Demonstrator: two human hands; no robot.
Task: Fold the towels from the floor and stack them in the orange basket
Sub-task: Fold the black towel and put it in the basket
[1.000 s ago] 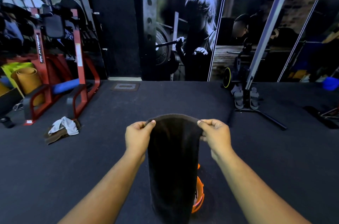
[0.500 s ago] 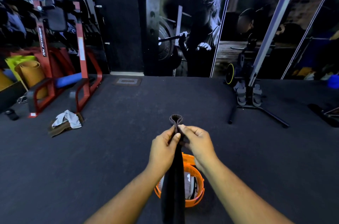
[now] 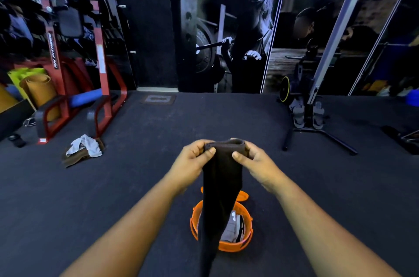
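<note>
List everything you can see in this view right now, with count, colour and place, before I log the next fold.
dark brown cloth towel: 1, dark brown, hanging from both hands over the basket
round orange plastic basket: 1, orange, on the floor below the hands
folded pale grey cloth: 1, pale grey, inside the basket
loose towels: a small pile, white and brown, on the floor at left by the red frame
red steel gym frame: 1, red, left background
rolled exercise mats: several, tan, yellow-green, blue, far left
black stand with a slanted white pole: 1, right background
wall mural: 1, dark, back wall
left hand: grip on the towel's top left edge
right hand: grip on the towel's top right edge
</note>
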